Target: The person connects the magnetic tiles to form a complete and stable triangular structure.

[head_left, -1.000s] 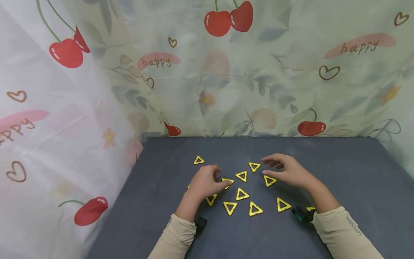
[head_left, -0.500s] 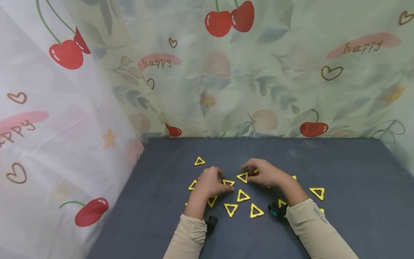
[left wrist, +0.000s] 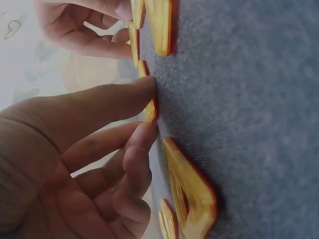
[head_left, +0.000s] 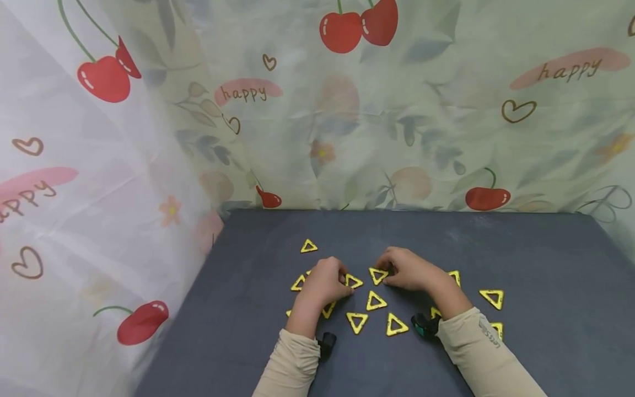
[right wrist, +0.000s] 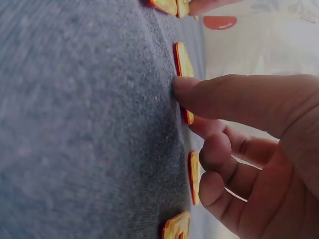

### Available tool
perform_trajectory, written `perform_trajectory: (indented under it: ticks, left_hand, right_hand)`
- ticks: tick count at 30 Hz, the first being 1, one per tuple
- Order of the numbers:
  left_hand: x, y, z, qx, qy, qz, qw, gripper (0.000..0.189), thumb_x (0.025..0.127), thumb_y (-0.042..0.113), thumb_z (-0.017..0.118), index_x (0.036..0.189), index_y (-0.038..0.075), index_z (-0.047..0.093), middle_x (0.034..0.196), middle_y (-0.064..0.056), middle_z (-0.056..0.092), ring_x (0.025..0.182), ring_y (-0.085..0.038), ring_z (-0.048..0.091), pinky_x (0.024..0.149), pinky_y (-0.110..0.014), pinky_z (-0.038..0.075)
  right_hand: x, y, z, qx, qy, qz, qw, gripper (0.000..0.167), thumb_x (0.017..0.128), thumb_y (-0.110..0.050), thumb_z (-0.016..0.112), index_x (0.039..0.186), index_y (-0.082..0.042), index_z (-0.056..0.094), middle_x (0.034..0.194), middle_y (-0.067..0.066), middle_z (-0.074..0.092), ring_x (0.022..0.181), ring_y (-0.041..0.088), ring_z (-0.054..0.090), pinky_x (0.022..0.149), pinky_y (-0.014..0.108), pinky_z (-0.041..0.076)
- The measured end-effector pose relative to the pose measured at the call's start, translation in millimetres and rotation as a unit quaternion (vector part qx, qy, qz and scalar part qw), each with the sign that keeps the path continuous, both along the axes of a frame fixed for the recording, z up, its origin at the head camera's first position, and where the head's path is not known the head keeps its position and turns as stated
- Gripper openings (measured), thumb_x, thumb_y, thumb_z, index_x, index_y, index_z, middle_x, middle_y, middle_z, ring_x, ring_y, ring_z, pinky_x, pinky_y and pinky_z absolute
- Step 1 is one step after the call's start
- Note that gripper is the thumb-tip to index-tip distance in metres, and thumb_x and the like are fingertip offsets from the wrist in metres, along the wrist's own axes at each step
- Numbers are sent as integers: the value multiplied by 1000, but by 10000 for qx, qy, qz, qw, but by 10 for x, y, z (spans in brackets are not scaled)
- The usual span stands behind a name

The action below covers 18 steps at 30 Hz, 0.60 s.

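In the head view my left hand (head_left: 324, 281) pinches a yellow triangle frame (head_left: 359, 283) lying on the dark grey table. Its thumb (left wrist: 124, 97) and index finger are at two edges of the piece in the left wrist view, the other fingers curled behind. Just to the right, my right hand (head_left: 409, 269) holds a second yellow triangle frame (head_left: 371, 271) between thumb (right wrist: 209, 94) and index finger. A narrow gap separates the two pieces. Below them lies another triangle frame (head_left: 383, 303), touched by neither hand.
More yellow triangle frames lie scattered about, including a far one (head_left: 308, 249), a near one (head_left: 357, 329) and one at right (head_left: 501, 300). Others are partly hidden under the forearms. A printed cloth (head_left: 297, 127) hangs behind the table (head_left: 545, 253).
My right hand has moved left and down from beyond the right-hand pieces and now pinches a triangle frame. The triangle frame at my left hand has turned slightly.
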<state>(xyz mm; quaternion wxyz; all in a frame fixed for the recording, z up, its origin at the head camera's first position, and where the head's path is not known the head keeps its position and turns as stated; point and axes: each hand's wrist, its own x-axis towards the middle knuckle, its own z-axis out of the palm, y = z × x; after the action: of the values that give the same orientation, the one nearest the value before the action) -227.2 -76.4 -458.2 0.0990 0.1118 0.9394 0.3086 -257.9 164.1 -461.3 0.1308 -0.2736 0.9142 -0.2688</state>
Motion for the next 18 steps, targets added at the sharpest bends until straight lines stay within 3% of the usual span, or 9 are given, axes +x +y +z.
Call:
perform_trajectory:
  ticks: [5,11,18]
  left_hand:
    - [3,1,6,133,23,-143,9998,16,86,7,87,98,3,77,72,-1,58,61,-14,53,61,-31,43]
    - [14,24,-24,223,25,-267,9994,29,88,5,84,116,4,79,94,-8,71,74,-15,60,71,-34,52]
    - [30,47,-18,84,133,-297,9994,26,90,8,82,116,8,80,91,-4,68,72,-14,59,69,-32,49]
  right_hand:
    - [-8,3,2,42,71,-5,10000,21,94,-11,80,115,-9,78,105,5,65,89,17,59,78,35,49]
    - [22,-33,-14,-34,28,36,10000,21,96,-12,79,117,-9,78,104,5,65,89,18,59,78,35,49]
    - [25,-114,-51,-24,47,204,9998,21,98,-15,77,119,-12,76,101,3,61,80,13,51,75,33,44]
